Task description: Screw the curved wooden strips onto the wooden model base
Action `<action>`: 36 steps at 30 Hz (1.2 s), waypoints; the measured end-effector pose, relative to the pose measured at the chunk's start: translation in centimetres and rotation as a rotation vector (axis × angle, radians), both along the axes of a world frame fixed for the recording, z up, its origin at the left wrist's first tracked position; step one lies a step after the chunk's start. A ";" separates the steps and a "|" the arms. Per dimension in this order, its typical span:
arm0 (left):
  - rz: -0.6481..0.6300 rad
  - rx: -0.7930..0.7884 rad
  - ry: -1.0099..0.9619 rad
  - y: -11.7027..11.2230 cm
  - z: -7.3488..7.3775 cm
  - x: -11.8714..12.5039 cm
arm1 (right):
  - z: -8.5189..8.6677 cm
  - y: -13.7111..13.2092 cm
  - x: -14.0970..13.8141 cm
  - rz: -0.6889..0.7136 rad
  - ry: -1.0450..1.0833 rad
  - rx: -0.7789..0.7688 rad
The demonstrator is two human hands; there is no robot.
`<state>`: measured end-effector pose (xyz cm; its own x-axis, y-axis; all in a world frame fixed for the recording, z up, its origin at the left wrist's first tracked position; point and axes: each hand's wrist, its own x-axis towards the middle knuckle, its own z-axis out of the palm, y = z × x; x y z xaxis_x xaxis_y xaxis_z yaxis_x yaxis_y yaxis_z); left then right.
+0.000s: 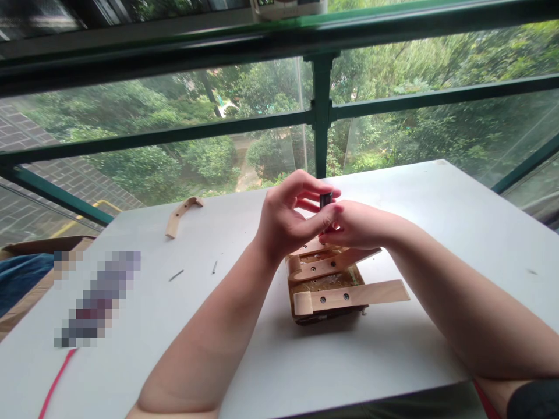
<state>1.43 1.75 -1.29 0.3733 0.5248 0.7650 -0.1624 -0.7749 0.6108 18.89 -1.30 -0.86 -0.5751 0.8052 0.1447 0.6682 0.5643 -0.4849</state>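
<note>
A screwdriver (325, 201) stands nearly upright, only its black handle showing. My left hand (290, 215) is closed round the handle with thumb and fingers. Lower down, my right hand (353, 224) has its fingers pinched about the screwdriver's lower part; its tip is hidden, and I cannot see whether a screw is there too. Beneath both hands lies a brown block (327, 283) with small holes in its top. Across it lie the front wooden piece (362, 294) and the middle wooden piece (323, 267), each with two screws. Another wooden piece (304, 248) is partly covered by my hands.
A loose curved wooden piece (182, 216) lies near the white table's (262, 361) far edge. Two screws (176, 275) lie left of the block. A blurred-out object (100, 299) and a red cord (56, 381) are at left. A cardboard box (26, 302) stands beside the table; windows rise behind.
</note>
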 end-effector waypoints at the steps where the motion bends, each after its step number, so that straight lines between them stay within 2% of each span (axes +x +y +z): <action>1: 0.001 0.009 0.005 0.0 0.0 0.0 | 0.0 0.0 0.0 -0.004 -0.002 0.010; 8: 0.050 0.070 0.027 0.1 0.0 0.2 | -0.2 -0.1 -0.2 -0.086 -0.031 -0.013; 12: 0.072 0.061 0.027 0.1 0.0 0.1 | -0.1 -0.2 -0.3 -0.079 -0.030 -0.057; 30: 0.006 -0.014 0.045 -0.5 0.0 0.3 | -0.2 -0.4 -0.3 -0.058 -0.024 -0.016; 36: 0.076 0.092 0.067 -0.1 0.2 0.2 | -0.4 -0.3 -0.3 -0.072 -0.065 0.009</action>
<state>1.63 1.60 -1.13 0.3871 0.4820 0.7860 -0.0627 -0.8367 0.5440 18.60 -1.60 -1.22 -0.5244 0.8434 0.1169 0.7367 0.5183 -0.4343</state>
